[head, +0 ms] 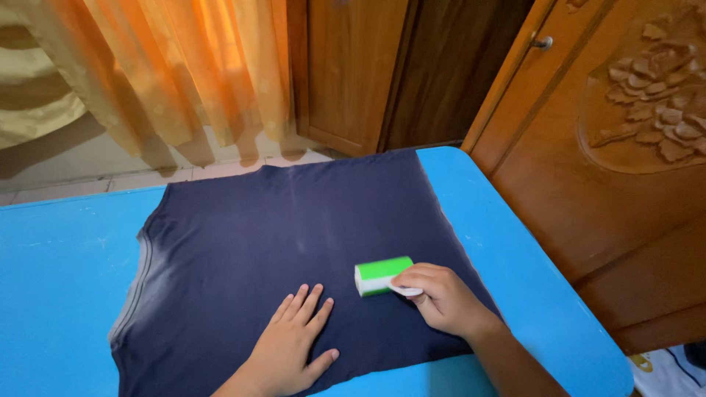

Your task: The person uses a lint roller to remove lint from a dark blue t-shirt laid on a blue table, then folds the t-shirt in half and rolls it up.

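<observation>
A dark navy T-shirt (294, 250) lies spread flat on a bright blue table (66, 279). My left hand (294, 342) rests palm down on the shirt near its lower edge, fingers apart. My right hand (441, 298) grips the white handle of a lint roller (382, 276) with a green and white drum. The roller lies on the shirt just right of my left hand's fingertips.
A carved wooden cabinet (625, 147) stands close along the table's right edge. Behind the table hang orange curtains (191, 73) over a pale tiled floor (81, 176), beside a wooden door (353, 66). The table's corner (441, 153) is at the back right.
</observation>
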